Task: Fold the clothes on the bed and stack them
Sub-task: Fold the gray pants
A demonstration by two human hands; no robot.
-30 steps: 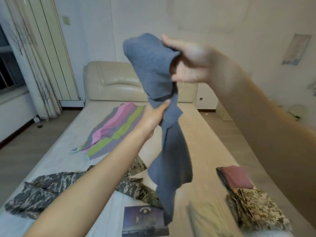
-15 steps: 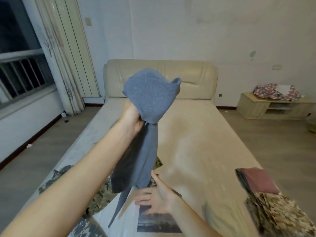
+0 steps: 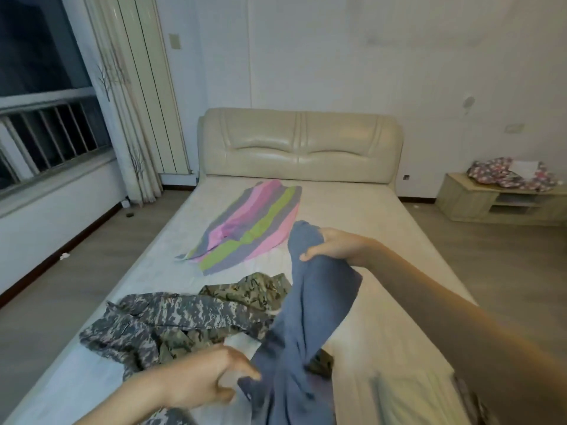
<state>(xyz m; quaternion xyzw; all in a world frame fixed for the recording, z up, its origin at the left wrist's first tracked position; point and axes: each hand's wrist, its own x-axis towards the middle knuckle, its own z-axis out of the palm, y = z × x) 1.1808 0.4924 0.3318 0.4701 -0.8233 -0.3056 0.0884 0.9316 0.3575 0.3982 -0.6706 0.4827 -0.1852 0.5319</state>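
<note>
Now the blue-grey garment [image 3: 319, 302] is hanging over the near half of the bed, a soft, limp length of cloth bunching into long folds. The right hand [image 3: 336, 245] is gripping its upper end, fingers curled round the gathered cloth. The left hand [image 3: 202, 384] is touching its lower edge with fingers close together; blur is hiding whether they are pinching it. Plain mattress [image 3: 392, 271] is showing between the garment and the bed's right edge. To the left, two crumpled pieces are overlapping: a grey camouflage piece [image 3: 159, 320] and a green-brown camouflage piece [image 3: 254, 288]. One striped garment [image 3: 248, 228] is lying flat nearer the padded headboard [image 3: 300, 145].
</note>
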